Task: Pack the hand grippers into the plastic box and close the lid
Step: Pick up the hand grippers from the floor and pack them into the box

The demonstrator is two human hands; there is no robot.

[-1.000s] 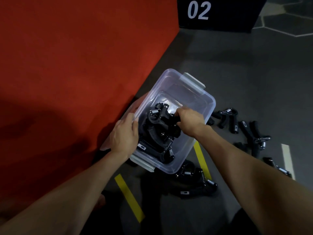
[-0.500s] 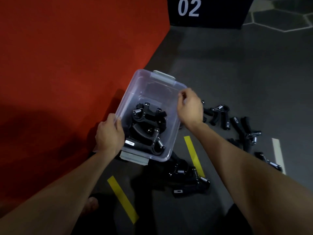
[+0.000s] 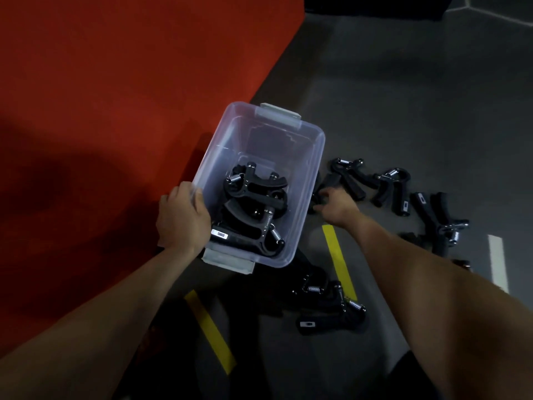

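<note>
The clear plastic box stands open on the dark floor, with several black hand grippers piled in its near half. My left hand grips the box's left rim near the front corner. My right hand is low on the floor just right of the box. Its thumb and fingers curl on either side of the black handle of a hand gripper lying there. More loose hand grippers lie to the right, farther right, and in front of the box.
A red mat covers the floor to the left, its edge running along the box. Yellow tape strips and a white strip mark the grey floor.
My right hand left the inside of the box, passed over its right rim and dropped to a hand gripper on the floor. My left hand stayed on the rim.
</note>
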